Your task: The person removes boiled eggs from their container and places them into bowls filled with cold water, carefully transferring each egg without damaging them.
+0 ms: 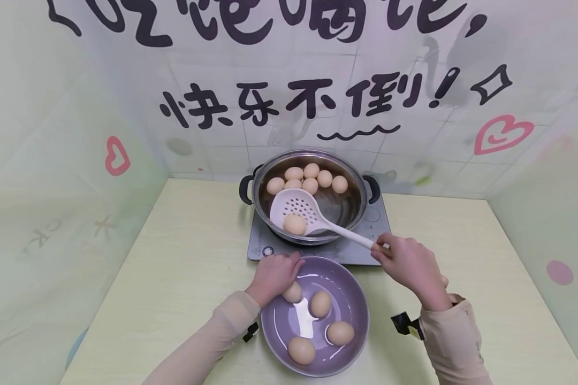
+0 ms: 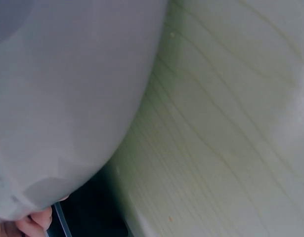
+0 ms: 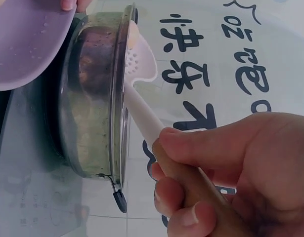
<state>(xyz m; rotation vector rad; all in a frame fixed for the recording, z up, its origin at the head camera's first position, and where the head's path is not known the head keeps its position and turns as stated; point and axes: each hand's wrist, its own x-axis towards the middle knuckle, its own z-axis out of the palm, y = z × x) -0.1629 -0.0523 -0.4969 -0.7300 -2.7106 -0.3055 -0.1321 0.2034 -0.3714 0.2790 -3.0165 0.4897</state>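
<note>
My right hand (image 1: 409,267) grips the wooden handle (image 3: 191,185) of a white slotted ladle (image 1: 289,203), thumb along the top. One egg (image 1: 295,224) lies in the ladle's perforated head, over the near side of a steel pot (image 1: 260,206). Several more eggs (image 1: 325,178) sit in the pot, grouped toward its far side. In front of the pot stands a purple bowl (image 1: 358,299) with several eggs (image 1: 320,303) in it. My left hand (image 1: 275,275) holds the bowl's far left rim. Only its fingertips (image 2: 40,217) show in the left wrist view, by the bowl's edge.
Under the pot is a flat grey induction cooktop (image 1: 366,256). Black side handles (image 1: 245,190) stick out from the pot. A printed wall sheet (image 1: 279,128) stands close behind, and sheets flank the pale wooden table (image 1: 173,267) on both sides.
</note>
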